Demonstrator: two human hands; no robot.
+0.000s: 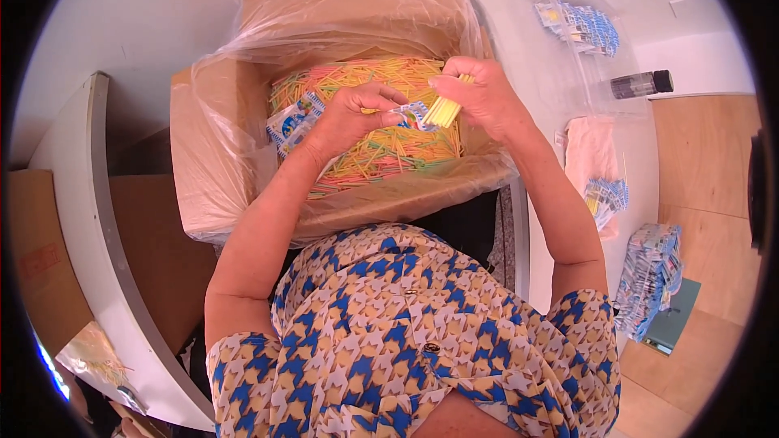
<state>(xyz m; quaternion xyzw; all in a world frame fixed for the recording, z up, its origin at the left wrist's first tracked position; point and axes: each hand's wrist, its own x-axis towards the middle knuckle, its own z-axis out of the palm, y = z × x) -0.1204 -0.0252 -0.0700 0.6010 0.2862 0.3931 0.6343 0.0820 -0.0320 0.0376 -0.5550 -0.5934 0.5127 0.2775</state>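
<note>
My left hand (353, 118) pinches a small clear packet (415, 117) with blue print, holding it over a large carton. A bundle of thin yellow straw-like sticks (444, 111) is gripped in my right hand (484, 97). The bundle's lower ends meet the packet; I cannot tell whether any are inside it. Below both hands, loose yellow, pink and green sticks (389, 73) fill the lined carton (215, 122). Several more printed packets (292, 123) lie on the sticks beside my left wrist.
On the white table at right are a heap of packets (580, 26), a dark-capped bottle (637, 85), a pink cloth (591, 146) with packets (607, 199) on it, and a large stack of packets (649, 276). A white panel (114, 219) stands to the left.
</note>
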